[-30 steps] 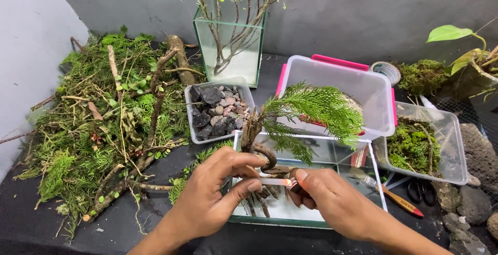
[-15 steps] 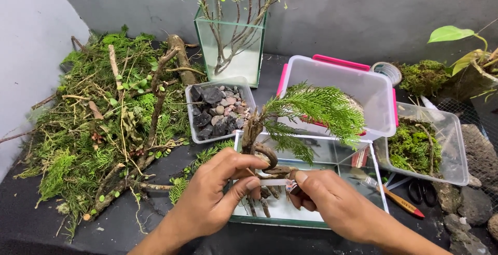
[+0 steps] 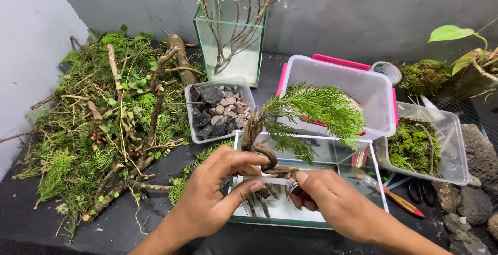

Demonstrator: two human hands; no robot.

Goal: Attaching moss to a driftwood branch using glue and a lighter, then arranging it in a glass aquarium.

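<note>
Hands, left hand (image 3: 215,198) and right hand (image 3: 332,203), pinch gnarled, twisted feathery-leaved tree (image 3: 270,154).

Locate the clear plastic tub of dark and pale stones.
In the head view, the clear plastic tub of stones sits left of centre, between the moss-and-twig pile and the miniature tree, before the tall glass tank.

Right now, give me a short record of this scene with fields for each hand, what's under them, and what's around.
left hand: holds one end of a thin clear tube, thumb by the small twisted tree
right hand: pinches the other end of the clear tube near the tree's roots
under the hands: low glass tank, roots hanging inside
left side: pile of moss and branches
behind: tub of dark stones, tall glass tank with twigs, clear box with pink lid
right side: tray of moss, scissors
</note>
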